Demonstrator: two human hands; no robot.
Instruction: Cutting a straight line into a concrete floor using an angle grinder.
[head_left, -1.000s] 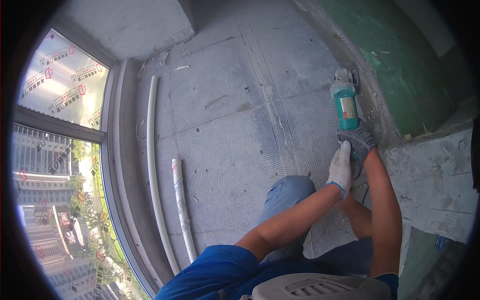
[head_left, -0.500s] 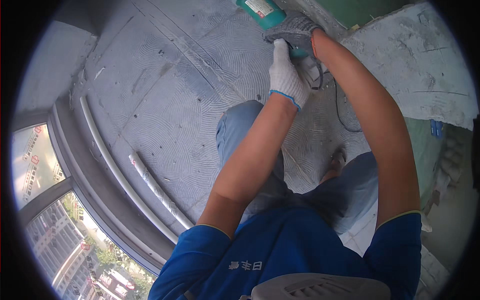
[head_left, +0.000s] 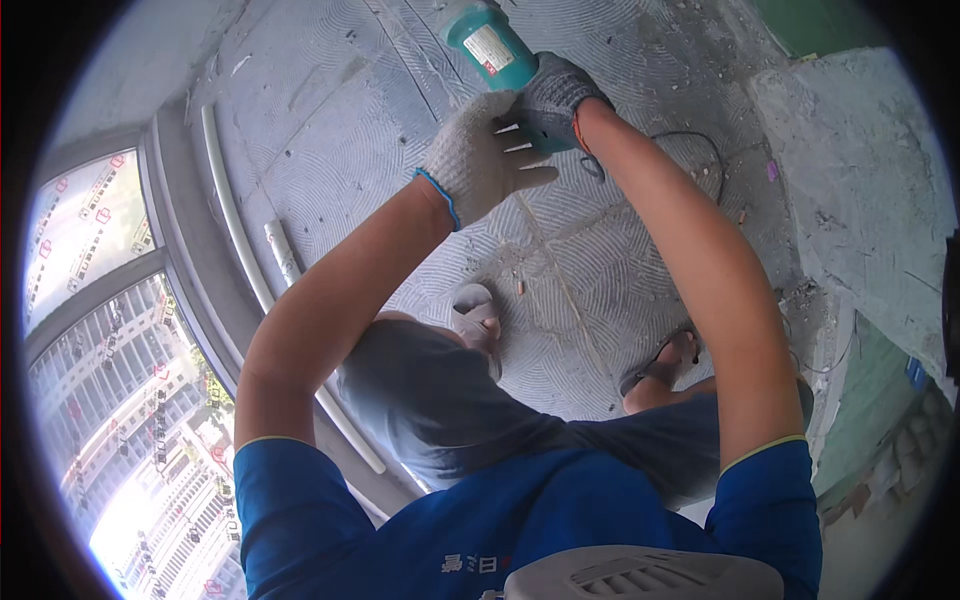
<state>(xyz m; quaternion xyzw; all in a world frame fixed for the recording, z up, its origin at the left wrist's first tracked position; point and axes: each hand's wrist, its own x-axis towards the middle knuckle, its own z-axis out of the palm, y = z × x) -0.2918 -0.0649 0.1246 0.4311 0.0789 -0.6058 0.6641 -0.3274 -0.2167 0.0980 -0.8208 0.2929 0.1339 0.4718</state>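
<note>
A green corded power tool [head_left: 513, 66] with a rounded body and a white label is at the top of the head view; its far end is cut off by the edge. My right hand [head_left: 562, 92], in a grey knitted glove with an orange cuff, is wrapped round its rear part. My left hand [head_left: 472, 160] wears a white knitted glove with a blue cuff. Its fingers are spread, close beside the tool and the right hand, with nothing in them. A black cord [head_left: 718, 165] trails over the floor at the right.
Grey floor [head_left: 340, 190] with combed ridges and scattered debris lies around my feet. White pipes [head_left: 225, 205] lie along the window frame [head_left: 165, 200] at the left. A rough grey concrete slab or ledge [head_left: 860, 170] stands at the right, with a small blue object [head_left: 915, 374] near it.
The tool and my right hand have shifted left and slightly down in the picture. My left hand, closed by the handle before, has moved left and spread its fingers. The view has shifted too.
</note>
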